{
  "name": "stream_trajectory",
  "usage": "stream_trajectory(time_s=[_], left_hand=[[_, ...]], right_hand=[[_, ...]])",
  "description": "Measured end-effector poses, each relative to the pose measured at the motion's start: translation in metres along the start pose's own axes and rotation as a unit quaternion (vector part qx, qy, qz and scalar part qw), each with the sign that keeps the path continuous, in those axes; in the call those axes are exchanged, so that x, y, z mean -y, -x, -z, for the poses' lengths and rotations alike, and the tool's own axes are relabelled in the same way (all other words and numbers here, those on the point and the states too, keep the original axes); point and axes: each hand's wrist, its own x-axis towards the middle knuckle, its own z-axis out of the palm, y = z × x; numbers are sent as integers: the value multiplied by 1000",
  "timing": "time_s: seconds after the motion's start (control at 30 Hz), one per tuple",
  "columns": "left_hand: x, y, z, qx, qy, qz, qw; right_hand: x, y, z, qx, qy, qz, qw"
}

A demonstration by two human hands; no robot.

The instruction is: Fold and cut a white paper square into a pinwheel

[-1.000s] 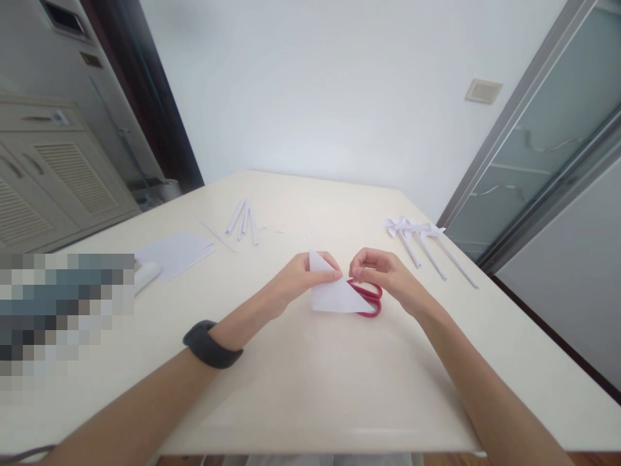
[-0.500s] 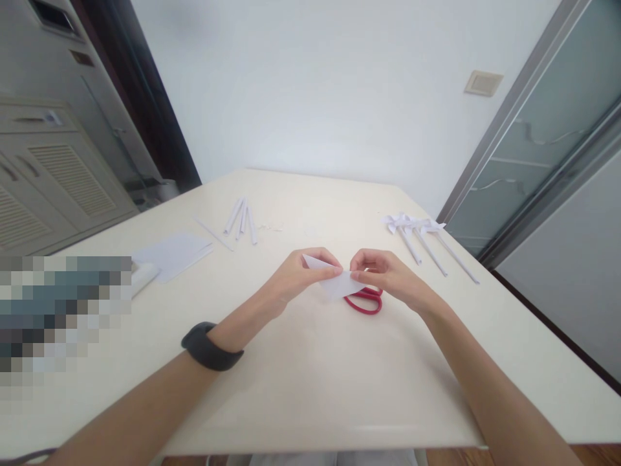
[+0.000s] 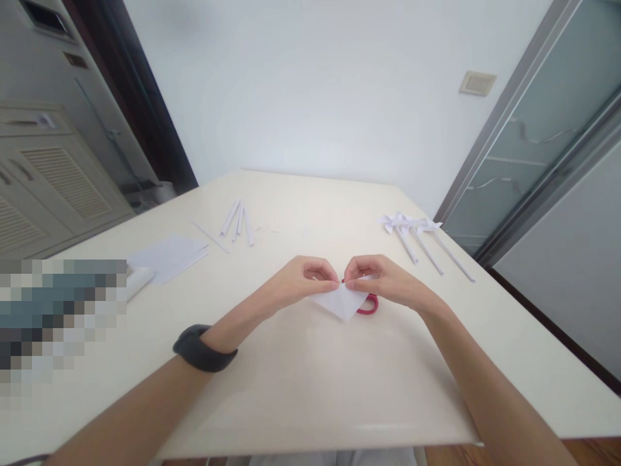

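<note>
A small white piece of paper [image 3: 342, 304] with a crease down its middle hangs between my two hands, one corner pointing toward me. My left hand [image 3: 305, 279] pinches its upper edge between thumb and fingers. Close beside it, my right hand [image 3: 381, 279] pinches the same edge, the fingertips of both hands nearly touching. Behind the paper and under my right hand lie red-handled scissors [image 3: 369, 305] on the table; their blades are hidden.
White paper pinwheels [image 3: 410, 224] on rolled sticks lie at the right rear. Several rolled paper sticks [image 3: 237, 221] and a thin strip [image 3: 210, 237] lie at the left rear, near flat white sheets [image 3: 167, 257]. A blurred-out patch [image 3: 58, 317] covers the left edge of the table [image 3: 310, 401].
My hands have come closer together along the paper's upper edge. The paper has turned so a corner points toward me, with its middle crease showing. The view has shifted slightly.
</note>
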Motion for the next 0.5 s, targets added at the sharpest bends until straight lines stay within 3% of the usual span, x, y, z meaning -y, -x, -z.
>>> stream_trajectory(time_s=[0.27, 0.5], left_hand=[[-1, -1, -6, -5, -23, 7, 1000], [-4, 0, -8, -12, -24, -11, 1000]], right_hand=[[1, -1, -4, -34, 53, 22, 998], [3, 0, -4, -15, 37, 18, 999]])
